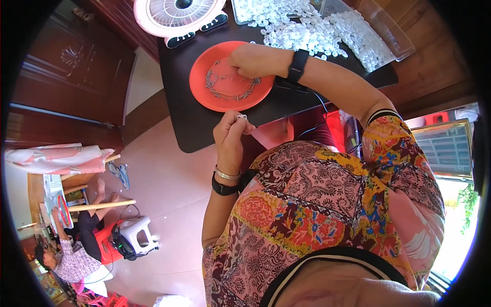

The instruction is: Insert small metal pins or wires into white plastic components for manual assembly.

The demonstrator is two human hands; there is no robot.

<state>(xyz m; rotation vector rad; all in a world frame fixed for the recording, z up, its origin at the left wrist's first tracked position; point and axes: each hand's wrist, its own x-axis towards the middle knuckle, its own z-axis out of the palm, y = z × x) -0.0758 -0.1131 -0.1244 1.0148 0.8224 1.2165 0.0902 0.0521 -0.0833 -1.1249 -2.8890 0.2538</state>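
1. The left hand (231, 134) was held raised just off the near edge of the dark rectangular table (179, 97), with a silver bangle and a black wristband worn on its wrist.
2. A small white plastic piece (242, 117) was pinched between the thumb and fingertips of the left hand, the fingers being closed together on it.
3. The right hand (255, 60) was placed over the round orange plastic plate (204, 94), with its fingertips bunched together and lowered onto the thin metal pins (227, 87) lying in the plate; whether a pin was actually gripped could not be told.
4. A black wristband (297, 66) was worn on the right wrist.
5. A heap of small white plastic pieces (302, 33) was spread across the far part of the table, just beyond the plate.
6. A pink and white round desk fan (176, 15) was positioned at the table's far left corner.
7. Another person (76, 250) was seated well apart, at the lower left.
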